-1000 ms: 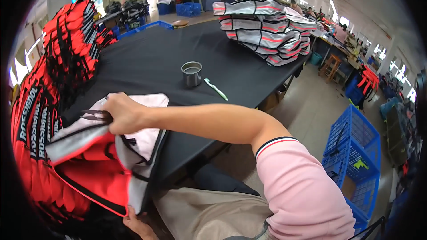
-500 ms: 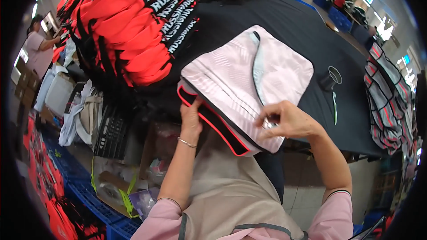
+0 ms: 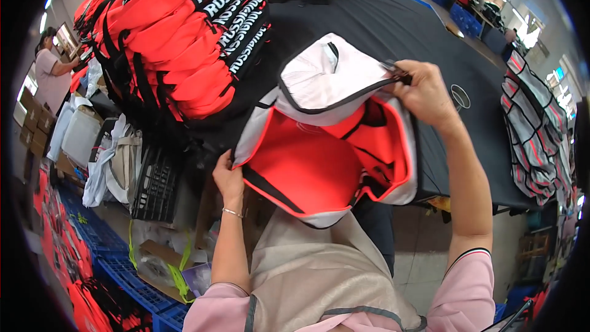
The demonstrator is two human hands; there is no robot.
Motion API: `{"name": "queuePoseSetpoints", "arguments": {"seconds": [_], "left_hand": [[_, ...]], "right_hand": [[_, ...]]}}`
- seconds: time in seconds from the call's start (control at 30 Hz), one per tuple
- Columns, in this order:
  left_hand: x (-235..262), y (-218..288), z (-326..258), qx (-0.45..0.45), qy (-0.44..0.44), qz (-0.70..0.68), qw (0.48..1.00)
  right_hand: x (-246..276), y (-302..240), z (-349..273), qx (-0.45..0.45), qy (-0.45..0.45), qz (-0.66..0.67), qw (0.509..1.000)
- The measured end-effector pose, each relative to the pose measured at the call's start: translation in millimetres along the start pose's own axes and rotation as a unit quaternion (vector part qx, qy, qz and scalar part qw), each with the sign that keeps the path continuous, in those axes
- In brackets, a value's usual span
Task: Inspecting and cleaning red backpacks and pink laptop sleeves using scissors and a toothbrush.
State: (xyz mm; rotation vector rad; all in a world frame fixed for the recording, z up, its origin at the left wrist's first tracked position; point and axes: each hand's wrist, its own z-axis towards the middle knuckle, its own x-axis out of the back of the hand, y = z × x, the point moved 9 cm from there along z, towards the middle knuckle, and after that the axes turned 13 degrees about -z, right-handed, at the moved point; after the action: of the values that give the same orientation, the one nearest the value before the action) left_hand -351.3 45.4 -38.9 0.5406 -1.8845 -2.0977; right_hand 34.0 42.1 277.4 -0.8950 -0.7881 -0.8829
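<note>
Bag gapes at near edge of desk, between both grips, mouth's long axis roughly left to right. Left grip pinches left rim; right grip clasps flap at far right corner, along with dark item.

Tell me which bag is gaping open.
The pale pink-and-grey bag between the left hand and right hand: its flap is raised, showing a bright red lining. The red bags at upper left lie stacked, none visibly open.
</note>
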Motion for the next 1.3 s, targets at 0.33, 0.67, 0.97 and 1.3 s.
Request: {"name": "queuePoseSetpoints", "arguments": {"seconds": [0.33, 0.67, 0.97, 1.3], "left_hand": [[-73.9, 98.4, -55.0, 0.373, -0.150, -0.410, 0.819], [-103.4, 97.2, -49.0, 0.299, -0.280, -0.228, 0.883], [-85.8, 74.7, -39.3, 0.315, -0.254, -0.185, 0.896], [-56.3, 13.7, -21.2, 0.331, -0.397, 0.005, 0.856]], "right_hand": [[-150.1, -92.4, -35.7, 0.065, -0.020, 0.146, 0.987], [-189.9, -70.9, -116.9, -0.013, -0.004, 0.279, 0.960], [-162.6, -42.6, -96.2, -0.061, 0.060, 0.243, 0.966], [-240.2, -16.1, -105.6, -0.129, 0.027, 0.251, 0.959]]}}
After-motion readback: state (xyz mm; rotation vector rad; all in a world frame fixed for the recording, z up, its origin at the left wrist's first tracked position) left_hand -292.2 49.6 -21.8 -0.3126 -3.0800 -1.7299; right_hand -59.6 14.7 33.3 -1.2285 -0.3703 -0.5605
